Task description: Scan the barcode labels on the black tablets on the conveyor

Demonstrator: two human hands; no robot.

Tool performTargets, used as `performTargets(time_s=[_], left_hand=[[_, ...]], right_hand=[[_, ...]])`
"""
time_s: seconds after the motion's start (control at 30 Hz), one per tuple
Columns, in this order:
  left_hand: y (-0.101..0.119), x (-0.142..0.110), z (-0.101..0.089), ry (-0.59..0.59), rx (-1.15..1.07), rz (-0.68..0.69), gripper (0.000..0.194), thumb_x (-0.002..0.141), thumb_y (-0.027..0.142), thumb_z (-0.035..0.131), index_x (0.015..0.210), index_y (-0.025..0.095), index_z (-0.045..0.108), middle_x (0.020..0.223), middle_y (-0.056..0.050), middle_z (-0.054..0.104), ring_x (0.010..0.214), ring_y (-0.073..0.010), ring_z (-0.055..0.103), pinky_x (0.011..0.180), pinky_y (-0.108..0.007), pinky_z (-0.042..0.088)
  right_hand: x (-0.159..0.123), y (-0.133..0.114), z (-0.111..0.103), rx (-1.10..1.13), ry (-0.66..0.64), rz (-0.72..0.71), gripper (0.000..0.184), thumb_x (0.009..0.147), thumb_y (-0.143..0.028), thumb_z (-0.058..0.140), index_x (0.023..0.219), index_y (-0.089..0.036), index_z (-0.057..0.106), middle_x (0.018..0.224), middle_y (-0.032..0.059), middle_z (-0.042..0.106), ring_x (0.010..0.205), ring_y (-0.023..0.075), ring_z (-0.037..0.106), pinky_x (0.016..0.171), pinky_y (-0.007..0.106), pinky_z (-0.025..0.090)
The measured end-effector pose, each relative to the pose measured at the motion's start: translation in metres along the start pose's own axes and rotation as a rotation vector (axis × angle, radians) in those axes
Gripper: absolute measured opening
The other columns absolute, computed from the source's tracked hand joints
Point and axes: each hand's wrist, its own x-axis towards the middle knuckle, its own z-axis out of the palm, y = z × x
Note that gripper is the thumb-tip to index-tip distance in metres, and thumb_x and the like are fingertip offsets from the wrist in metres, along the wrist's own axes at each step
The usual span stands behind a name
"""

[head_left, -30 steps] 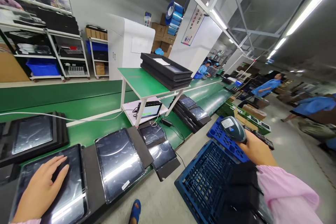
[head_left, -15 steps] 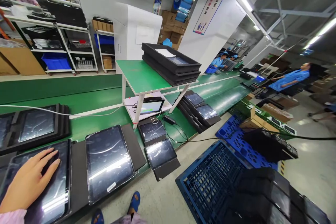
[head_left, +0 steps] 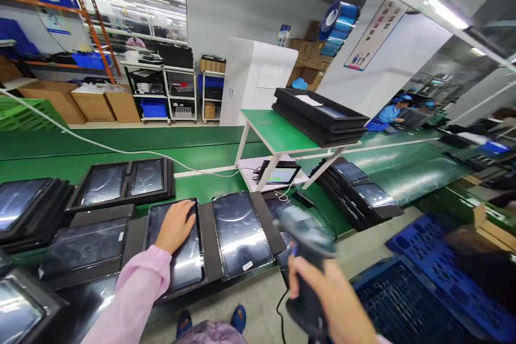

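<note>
My left hand [head_left: 176, 224] lies flat, fingers apart, on the glossy screen of a tablet [head_left: 174, 258] that sits in a black tray at the near edge of the green belt. Beside it on the right lies a second wrapped tablet [head_left: 240, 232] with a small white label. My right hand [head_left: 327, 301] grips the handle of a grey barcode scanner [head_left: 305, 236], blurred, its head held just right of that second tablet. The scanner's black cable [head_left: 279, 313] hangs below it.
More black trays with tablets [head_left: 124, 181] lie along the green conveyor belt [head_left: 209, 151]. A small green-topped table [head_left: 278, 134] carries stacked black trays [head_left: 320, 117], with a lit monitor [head_left: 279, 173] under it. Blue pallets [head_left: 419, 295] sit at right. A person in blue [head_left: 393, 112] works farther down.
My view swung left. My right hand with the scanner left the view, then came back in front of me near the tablets. My left hand stayed on its tablet.
</note>
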Motion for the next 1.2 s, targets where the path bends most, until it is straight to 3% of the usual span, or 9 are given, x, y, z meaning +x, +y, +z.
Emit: performTargets(time_s=[0.1, 0.2, 0.27, 0.47, 0.7, 0.97, 1.2], left_hand=[[0.013, 0.008, 0.004, -0.088, -0.067, 0.113, 0.046, 0.098, 0.044, 0.041, 0.13, 0.017, 0.058, 0.136, -0.011, 0.061, 0.128, -0.0257, 0.053, 0.115, -0.046, 0.037], [0.021, 0.01, 0.009, -0.155, -0.027, 0.197, 0.05, 0.098, 0.049, 0.039, 0.137, 0.021, 0.054, 0.143, -0.009, 0.057, 0.136, -0.0281, 0.046, 0.12, -0.054, 0.024], [0.022, 0.01, 0.012, -0.172, 0.014, 0.22, 0.052, 0.098, 0.051, 0.038, 0.14, 0.022, 0.051, 0.146, -0.008, 0.053, 0.139, -0.0292, 0.042, 0.121, -0.055, 0.02], [0.021, 0.011, 0.016, -0.185, 0.064, 0.237, 0.054, 0.099, 0.051, 0.034, 0.14, 0.021, 0.052, 0.148, -0.009, 0.051, 0.14, -0.0288, 0.04, 0.121, -0.053, 0.019], [0.022, 0.01, 0.017, -0.176, 0.06, 0.224, 0.053, 0.099, 0.052, 0.033, 0.14, 0.023, 0.052, 0.148, -0.006, 0.051, 0.14, -0.0273, 0.041, 0.121, -0.052, 0.02], [0.023, 0.011, 0.019, -0.169, 0.066, 0.225, 0.051, 0.099, 0.05, 0.036, 0.14, 0.025, 0.052, 0.148, -0.005, 0.051, 0.14, -0.0266, 0.041, 0.122, -0.051, 0.02], [0.021, 0.011, 0.02, -0.174, 0.034, 0.218, 0.051, 0.098, 0.05, 0.038, 0.139, 0.025, 0.053, 0.148, -0.006, 0.051, 0.14, -0.0276, 0.041, 0.122, -0.053, 0.02]], right_hand=[[-0.003, 0.048, 0.057, -0.046, -0.072, 0.058, 0.05, 0.074, -0.071, 0.057, 0.083, -0.022, 0.054, 0.057, 0.0004, 0.06, 0.06, 0.0198, 0.058, 0.067, 0.032, 0.046], [-0.016, 0.084, 0.071, -0.118, -0.041, 0.132, 0.053, 0.069, -0.073, 0.056, 0.085, -0.022, 0.054, 0.05, -0.0018, 0.055, 0.053, 0.0206, 0.056, 0.061, 0.033, 0.045], [-0.026, 0.094, 0.071, -0.17, -0.04, 0.169, 0.05, 0.069, -0.069, 0.055, 0.085, -0.022, 0.055, 0.049, -0.0022, 0.054, 0.051, 0.0209, 0.056, 0.058, 0.033, 0.045], [-0.042, 0.09, 0.074, -0.265, -0.033, 0.173, 0.034, 0.075, -0.052, 0.054, 0.086, -0.02, 0.059, 0.054, -0.0027, 0.054, 0.05, 0.0191, 0.055, 0.056, 0.031, 0.044], [-0.043, 0.074, 0.069, -0.32, -0.022, 0.124, 0.038, 0.081, -0.048, 0.051, 0.098, -0.016, 0.063, 0.06, 0.0006, 0.06, 0.056, 0.0201, 0.056, 0.058, 0.031, 0.044], [-0.039, 0.077, 0.063, -0.381, -0.097, 0.101, 0.048, 0.084, -0.047, 0.048, 0.117, -0.015, 0.062, 0.065, 0.0008, 0.061, 0.053, 0.0195, 0.055, 0.06, 0.031, 0.046], [-0.039, 0.075, 0.063, -0.373, -0.074, 0.097, 0.049, 0.082, -0.048, 0.05, 0.115, -0.015, 0.065, 0.061, 0.0002, 0.06, 0.054, 0.0199, 0.056, 0.061, 0.031, 0.047]])
